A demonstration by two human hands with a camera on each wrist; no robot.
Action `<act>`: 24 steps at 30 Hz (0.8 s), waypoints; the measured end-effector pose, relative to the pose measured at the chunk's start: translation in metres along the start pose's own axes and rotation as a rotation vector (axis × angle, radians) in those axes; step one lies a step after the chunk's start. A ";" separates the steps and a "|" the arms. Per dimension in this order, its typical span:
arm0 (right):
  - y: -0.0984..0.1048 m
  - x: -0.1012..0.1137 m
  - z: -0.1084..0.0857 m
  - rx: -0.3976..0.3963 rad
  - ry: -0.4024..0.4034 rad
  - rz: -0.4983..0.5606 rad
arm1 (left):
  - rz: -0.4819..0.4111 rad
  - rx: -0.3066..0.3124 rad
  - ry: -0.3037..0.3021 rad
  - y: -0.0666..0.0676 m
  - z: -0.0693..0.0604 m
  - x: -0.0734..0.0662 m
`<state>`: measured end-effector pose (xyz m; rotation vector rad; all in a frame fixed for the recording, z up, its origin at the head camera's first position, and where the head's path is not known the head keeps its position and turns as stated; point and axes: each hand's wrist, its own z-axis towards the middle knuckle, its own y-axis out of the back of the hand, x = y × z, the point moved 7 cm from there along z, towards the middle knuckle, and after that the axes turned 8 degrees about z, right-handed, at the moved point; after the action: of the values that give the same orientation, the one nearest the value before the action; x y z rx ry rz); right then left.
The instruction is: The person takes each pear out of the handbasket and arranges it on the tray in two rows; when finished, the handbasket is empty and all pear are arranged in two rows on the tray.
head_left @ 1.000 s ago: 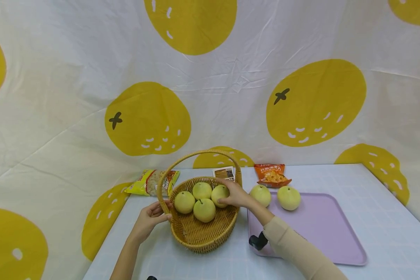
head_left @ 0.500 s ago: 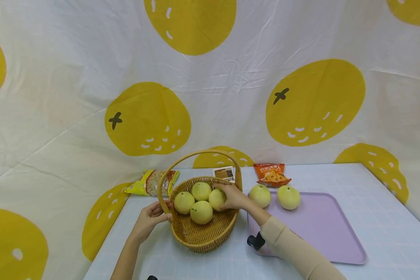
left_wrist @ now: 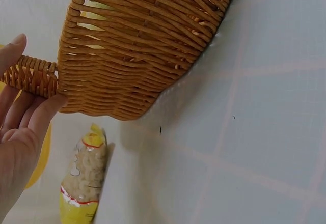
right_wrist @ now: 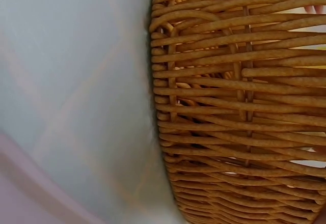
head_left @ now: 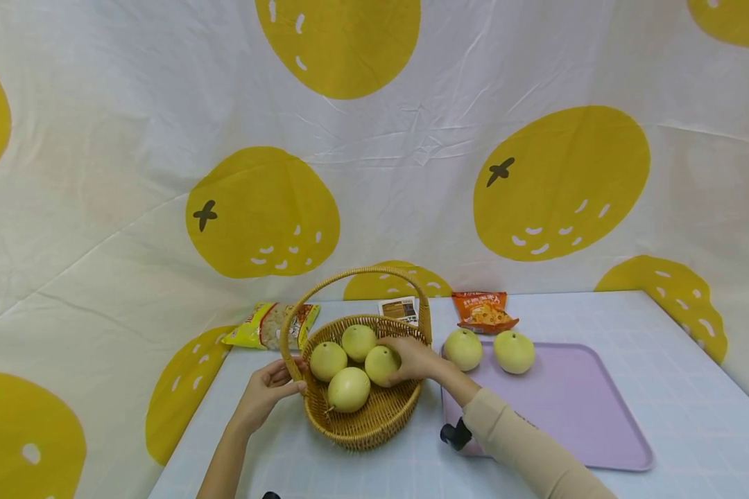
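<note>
A wicker basket (head_left: 374,423) with a tall arched handle (head_left: 374,269) holds several pale green pears. My left hand (head_left: 263,395) grips the foot of the handle at the basket's left side; the left wrist view shows the fingers (left_wrist: 28,114) on one side of the woven handle and the thumb on the other. Inside the basket, my right hand (head_left: 414,360) holds the rightmost pear (head_left: 382,365), its fingers round the far and right sides. Another pear (head_left: 349,389) lies in front, touching it, stem toward the lower left. The right wrist view shows mostly basket wall (right_wrist: 244,96).
Right of the basket is a purple tray (head_left: 568,409), with two pears (head_left: 463,349) at its far left edge. Behind them lies an orange snack packet (head_left: 485,312). A yellow snack bag (head_left: 274,326) lies behind left, and a small printed card (head_left: 399,309) behind the basket.
My right hand has moved the rightmost pear toward the left and nearer to me. The front pear has rolled to the lower left, its stem turning. My left hand has stayed on the handle.
</note>
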<state>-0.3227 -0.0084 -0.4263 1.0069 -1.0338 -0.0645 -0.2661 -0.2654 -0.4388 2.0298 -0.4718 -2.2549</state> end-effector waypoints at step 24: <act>0.019 0.009 -0.026 -0.110 0.090 0.390 | 0.021 -0.004 -0.010 0.001 0.000 0.002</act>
<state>-0.3061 0.0155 -0.4094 0.6894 -1.1150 0.2392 -0.2665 -0.2665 -0.4403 2.0029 -0.4866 -2.2527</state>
